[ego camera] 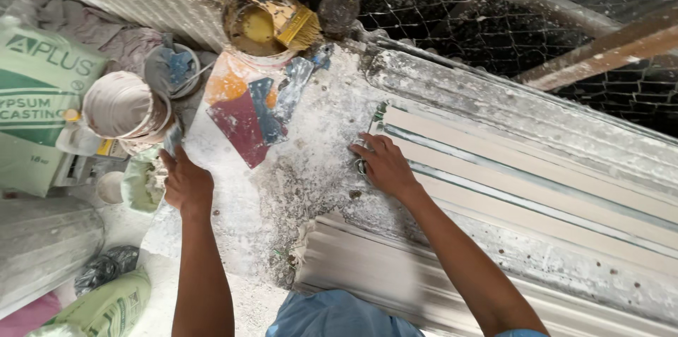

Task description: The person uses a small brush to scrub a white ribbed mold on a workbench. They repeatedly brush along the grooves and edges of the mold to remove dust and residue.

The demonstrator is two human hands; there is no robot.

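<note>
I press my right hand (381, 165), fingers spread flat and gripping nothing, on the near end of the white moulding (522, 199) lying in its long mould (565, 125). My left hand (187, 183) reaches for a blade (171, 140) by the buckets (127, 106); I cannot tell its grip. Judged: the cast is poured and set, trimming remains.

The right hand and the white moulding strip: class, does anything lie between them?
Nothing visible does. The right hand already rests fingers-down on the near end of the white moulding strip, in direct contact.
</note>
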